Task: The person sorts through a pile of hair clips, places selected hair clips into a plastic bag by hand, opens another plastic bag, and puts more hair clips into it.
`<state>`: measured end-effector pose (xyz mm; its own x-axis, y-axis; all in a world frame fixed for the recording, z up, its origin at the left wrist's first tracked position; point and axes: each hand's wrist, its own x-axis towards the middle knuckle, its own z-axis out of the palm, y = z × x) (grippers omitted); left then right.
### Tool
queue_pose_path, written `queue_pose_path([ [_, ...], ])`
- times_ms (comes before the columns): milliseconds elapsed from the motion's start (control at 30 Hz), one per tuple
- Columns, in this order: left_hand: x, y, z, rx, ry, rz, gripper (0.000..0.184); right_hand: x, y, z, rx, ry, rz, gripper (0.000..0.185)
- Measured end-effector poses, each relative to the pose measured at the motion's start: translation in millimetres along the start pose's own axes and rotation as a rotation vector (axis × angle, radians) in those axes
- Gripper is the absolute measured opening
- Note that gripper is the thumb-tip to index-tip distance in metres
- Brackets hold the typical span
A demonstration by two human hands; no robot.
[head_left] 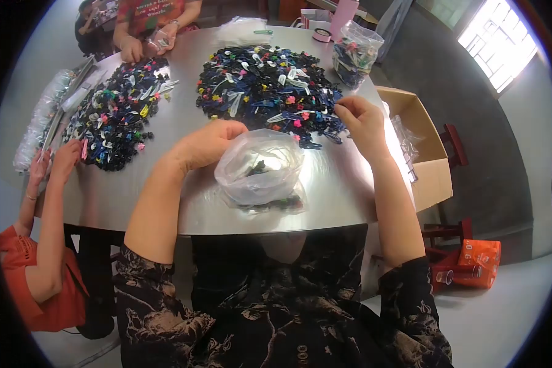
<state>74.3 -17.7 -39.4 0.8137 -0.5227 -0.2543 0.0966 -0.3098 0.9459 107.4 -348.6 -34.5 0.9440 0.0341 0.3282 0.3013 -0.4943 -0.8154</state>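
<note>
A clear plastic bag (pixel 259 184) stands on the table with its mouth open and a few dark pieces in the bottom. My left hand (pixel 210 145) is at the bag's far left rim, thumb stretched along it and the other fingers curled, partly hidden; it appears to grip the rim. Beyond the bag spreads a big pile of small hair clips (pixel 260 83), mostly black and navy, with white, pink and yellow ones among them. At the pile's right edge my right hand (pixel 363 122) has thumb and forefinger pinched together; what is between them is too small to make out.
A second clip pile (pixel 113 116) lies to the left, where two other people's hands work. Flat plastic bags (pixel 242 30) lie at the back. A filled bag (pixel 356 55), a tape roll (pixel 321 35) and a pink bottle (pixel 343 18) stand back right. A cardboard box (pixel 432 178) sits beside the table.
</note>
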Motion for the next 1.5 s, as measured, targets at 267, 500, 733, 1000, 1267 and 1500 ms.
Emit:
queue_pose_path([
  [267, 0.9, -0.9, -1.7, 0.056, 0.011, -0.042, 0.019, -22.6, -68.0, 8.5, 0.121, -0.16, -0.1, 0.015],
  [500, 2.9, -5.7, -1.9, -0.011, -0.008, -0.018, 0.02, -46.6, -122.6, 31.0, 0.152, -0.404, -0.326, 0.017],
  [733, 1.5, -4.6, -3.4, 0.024, -0.03, -0.007, 0.021, -56.0, -113.1, 44.0, -0.055, -0.362, -0.559, 0.021],
  [1000, -0.4, -0.9, 1.2, 0.024, 0.015, 0.002, 0.019, 21.3, -18.5, -19.3, -0.157, 0.056, -0.126, 0.019],
  [1267, -1.0, 3.3, 0.9, 0.019, 0.008, -0.023, 0.019, 75.1, 55.8, -19.9, -0.445, -0.004, -0.133, 0.021],
  [1500, -2.2, 5.8, 0.1, 0.038, 0.017, -0.054, 0.019, 117.6, 75.7, 4.2, -0.642, -0.039, -0.08, 0.024],
])
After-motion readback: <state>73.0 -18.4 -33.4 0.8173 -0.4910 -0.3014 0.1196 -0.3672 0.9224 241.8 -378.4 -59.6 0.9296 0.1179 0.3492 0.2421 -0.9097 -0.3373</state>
